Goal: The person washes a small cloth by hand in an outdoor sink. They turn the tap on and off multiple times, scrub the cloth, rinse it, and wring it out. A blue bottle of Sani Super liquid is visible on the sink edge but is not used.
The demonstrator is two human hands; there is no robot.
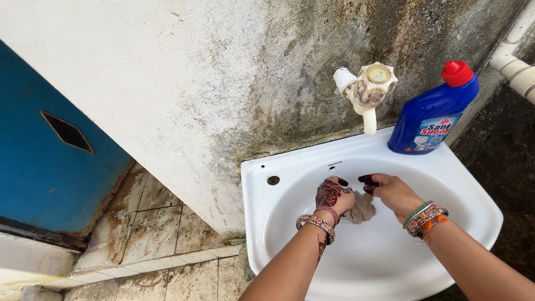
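Both my hands reach into a white wall-mounted sink (473, 195). My left hand (333, 195), patterned with dark henna and wearing bangles at the wrist, is closed on a small greyish-brown cloth (363, 207) that lies in the basin. My right hand (393, 190), also with bangles and dark-stained fingertips, rests just right of the cloth with its fingers curled; whether it grips the cloth I cannot tell. A stained white tap (369, 92) juts from the wall above the basin, with no water seen running.
A blue bottle with a red cap (434, 111) stands on the sink's back right rim. Behind is a mould-stained white wall (223, 83). A white pipe (515, 64) runs at the far right. A blue door (50, 145) and dirty floor tiles (145, 228) lie left.
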